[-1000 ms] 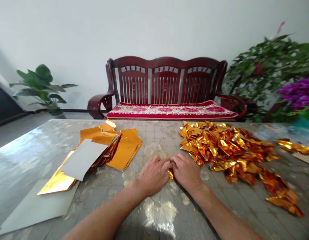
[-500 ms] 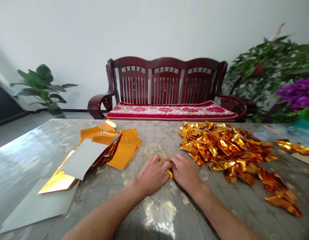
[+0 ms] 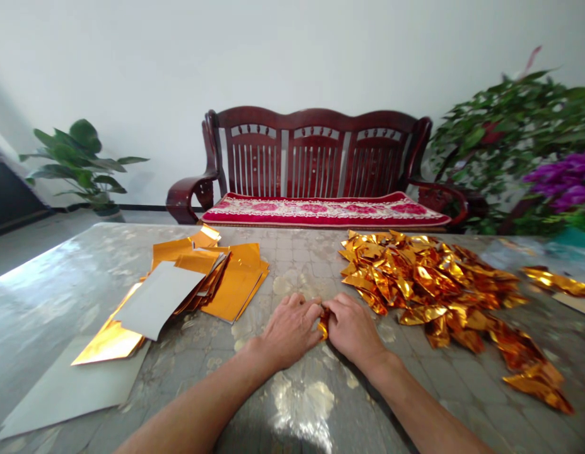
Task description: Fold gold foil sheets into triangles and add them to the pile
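Left hand [image 3: 295,331] and right hand [image 3: 352,331] together on a small foil piece [image 3: 323,328].
Both your hands are curled nearly closed, pinching the foil piece between them over the middle of the desk [image 3: 188,378]; your fingers cover most of it, so its exact folds can't be told. This looks like shaping work: press lightly and evenly with the fingertips, so the thin foil creases without tearing. Mind the heap of folded foil [image 3: 425,274] near your right hand; the gold sheets [image 3: 236,287] leave more room on your left. Bare desk lies between your forearms and ahead toward the far edge.
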`<state>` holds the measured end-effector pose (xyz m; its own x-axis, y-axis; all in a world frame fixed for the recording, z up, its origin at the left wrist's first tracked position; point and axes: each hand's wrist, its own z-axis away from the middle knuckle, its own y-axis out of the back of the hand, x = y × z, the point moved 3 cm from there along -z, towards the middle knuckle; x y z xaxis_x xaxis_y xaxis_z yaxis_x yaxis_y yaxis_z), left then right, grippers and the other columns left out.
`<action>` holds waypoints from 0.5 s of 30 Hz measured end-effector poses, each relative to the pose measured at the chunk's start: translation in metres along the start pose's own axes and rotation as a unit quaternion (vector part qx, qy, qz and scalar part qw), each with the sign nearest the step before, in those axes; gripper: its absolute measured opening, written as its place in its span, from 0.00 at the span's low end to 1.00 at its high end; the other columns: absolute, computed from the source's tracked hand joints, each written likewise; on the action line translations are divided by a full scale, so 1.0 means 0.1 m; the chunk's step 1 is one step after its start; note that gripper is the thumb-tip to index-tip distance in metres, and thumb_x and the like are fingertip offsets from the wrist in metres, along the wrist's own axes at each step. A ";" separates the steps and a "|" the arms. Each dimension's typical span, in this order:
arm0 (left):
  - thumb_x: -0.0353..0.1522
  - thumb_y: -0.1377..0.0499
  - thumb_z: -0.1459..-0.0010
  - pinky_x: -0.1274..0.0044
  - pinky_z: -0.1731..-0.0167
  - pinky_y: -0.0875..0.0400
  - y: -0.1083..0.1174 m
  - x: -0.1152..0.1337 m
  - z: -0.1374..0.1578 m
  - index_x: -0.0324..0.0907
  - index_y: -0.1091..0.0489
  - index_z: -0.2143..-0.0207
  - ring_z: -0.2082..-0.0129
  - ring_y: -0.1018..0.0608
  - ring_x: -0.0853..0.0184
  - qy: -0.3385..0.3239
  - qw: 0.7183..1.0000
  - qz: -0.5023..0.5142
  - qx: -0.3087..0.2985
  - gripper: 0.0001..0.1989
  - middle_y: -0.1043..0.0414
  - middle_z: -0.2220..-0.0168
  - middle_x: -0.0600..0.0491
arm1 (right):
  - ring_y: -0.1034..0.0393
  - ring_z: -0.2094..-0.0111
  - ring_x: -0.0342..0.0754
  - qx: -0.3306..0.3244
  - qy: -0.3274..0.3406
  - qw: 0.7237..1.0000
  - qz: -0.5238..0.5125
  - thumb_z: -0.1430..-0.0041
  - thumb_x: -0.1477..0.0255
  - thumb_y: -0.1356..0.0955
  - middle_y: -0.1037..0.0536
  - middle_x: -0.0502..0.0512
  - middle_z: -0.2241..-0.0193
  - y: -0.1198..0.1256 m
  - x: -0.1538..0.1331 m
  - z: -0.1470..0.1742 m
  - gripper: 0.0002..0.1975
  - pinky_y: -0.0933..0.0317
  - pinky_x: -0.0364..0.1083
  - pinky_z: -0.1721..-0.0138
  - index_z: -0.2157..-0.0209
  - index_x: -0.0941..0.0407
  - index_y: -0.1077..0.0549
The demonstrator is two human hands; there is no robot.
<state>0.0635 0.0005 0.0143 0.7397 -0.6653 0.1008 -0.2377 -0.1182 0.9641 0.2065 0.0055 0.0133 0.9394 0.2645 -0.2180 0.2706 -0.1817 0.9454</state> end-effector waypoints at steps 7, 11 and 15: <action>0.37 0.42 0.38 0.68 0.52 0.34 -0.02 -0.01 0.00 0.45 0.36 0.51 0.53 0.31 0.59 0.009 1.000 0.007 0.002 0.14 0.27 0.52 0.53 | 0.31 0.63 0.46 -0.011 0.005 1.000 -0.003 0.40 0.79 0.38 0.25 0.54 0.69 0.02 0.01 0.01 0.14 0.46 0.42 0.62 0.66 0.54 0.21; 0.37 0.42 0.38 0.68 0.53 0.34 -0.02 -0.01 0.00 0.45 0.37 0.51 0.53 0.30 0.58 0.012 1.000 0.007 -0.001 0.15 0.27 0.53 0.52 | 0.30 0.64 0.46 -0.012 0.002 1.000 -0.001 0.40 0.79 0.37 0.24 0.54 0.70 0.05 0.00 0.00 0.14 0.45 0.42 0.63 0.66 0.53 0.20; 0.37 0.42 0.38 0.68 0.53 0.35 -0.03 -0.01 0.00 0.45 0.37 0.50 0.53 0.30 0.58 0.017 1.000 0.014 0.000 0.16 0.26 0.55 0.53 | 0.29 0.65 0.46 -0.010 0.001 1.000 -0.002 0.42 0.79 0.37 0.22 0.54 0.70 0.09 0.00 0.00 0.13 0.44 0.42 0.64 0.68 0.53 0.21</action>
<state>0.0632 0.0016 0.0116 0.7535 -0.6434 0.1353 -0.2582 -0.1003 0.9609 0.2085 0.0041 0.0214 0.9378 0.2673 -0.2217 0.2705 -0.1618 0.9490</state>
